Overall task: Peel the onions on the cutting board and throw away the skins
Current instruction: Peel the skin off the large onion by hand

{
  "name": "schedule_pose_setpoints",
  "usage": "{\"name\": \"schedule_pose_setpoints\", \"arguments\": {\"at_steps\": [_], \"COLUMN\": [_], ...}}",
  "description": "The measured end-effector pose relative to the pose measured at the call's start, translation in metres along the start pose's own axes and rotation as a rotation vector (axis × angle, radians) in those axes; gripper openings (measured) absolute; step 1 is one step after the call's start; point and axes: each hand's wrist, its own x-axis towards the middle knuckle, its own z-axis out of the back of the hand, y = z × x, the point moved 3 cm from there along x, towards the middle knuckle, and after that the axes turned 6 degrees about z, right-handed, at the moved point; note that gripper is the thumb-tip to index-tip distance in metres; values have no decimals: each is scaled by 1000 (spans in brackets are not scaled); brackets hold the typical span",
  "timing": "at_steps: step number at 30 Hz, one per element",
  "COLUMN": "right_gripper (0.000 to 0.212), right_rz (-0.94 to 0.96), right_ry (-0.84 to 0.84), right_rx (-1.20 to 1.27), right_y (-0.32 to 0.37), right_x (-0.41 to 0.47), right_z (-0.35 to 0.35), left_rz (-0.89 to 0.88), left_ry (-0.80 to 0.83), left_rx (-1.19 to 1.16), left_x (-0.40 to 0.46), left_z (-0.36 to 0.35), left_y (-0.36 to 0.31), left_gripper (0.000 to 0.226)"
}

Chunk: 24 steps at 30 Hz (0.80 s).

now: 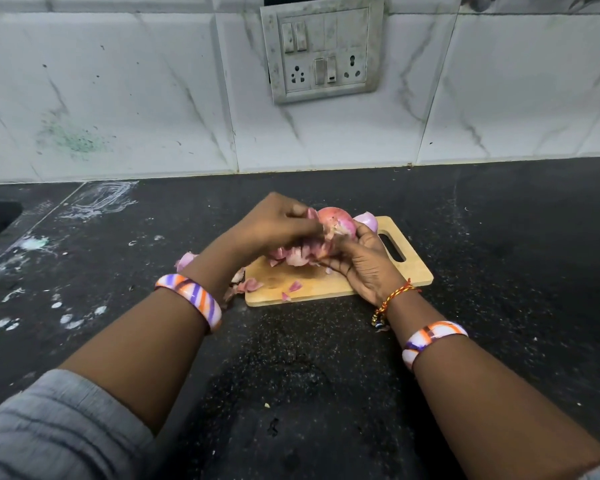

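Above the pale wooden cutting board (340, 282), the right hand (364, 268) cradles the round pink onion (336, 221) while left-hand fingers (274, 223) pinch its papery skin at nine o'clock, which may tear short.

One head-worn camera looked forward and down, close above the cutting board (333, 282) on the table (499, 254), facing the tiled wall (153, 98).

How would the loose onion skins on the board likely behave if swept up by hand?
The skins look thin and curled, so probably very light and apt to scatter; some already lie off the board on the counter. They seem papery and broken into flakes, so likely to crumble rather than lift whole.
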Motion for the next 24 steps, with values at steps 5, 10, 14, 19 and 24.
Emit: {"name": "schedule_pose_setpoints", "arguments": {"at_steps": [5,10,14,19,24], "right_gripper": [26,16,11,15,34], "right_rz": [-28,-12,-7,3,8], "right_ry": [28,30,19,3,37], "right_rx": [46,25,29,39,-18], "right_y": [-2,1,3,3,1], "right_x": [0,0,-4,-2,-1], "right_z": [0,-2,-4,-2,-3], "left_rz": [1,-19,2,-65,-86], "left_ry": [-160,-98,-37,17,17], "left_rx": [266,223,290,182,105], "left_x": [7,3,2,4,9], "left_z": [19,25,25,10,-1], "left_y": [0,-1,1,3,2], "left_gripper": [28,25,44,65,69]}}
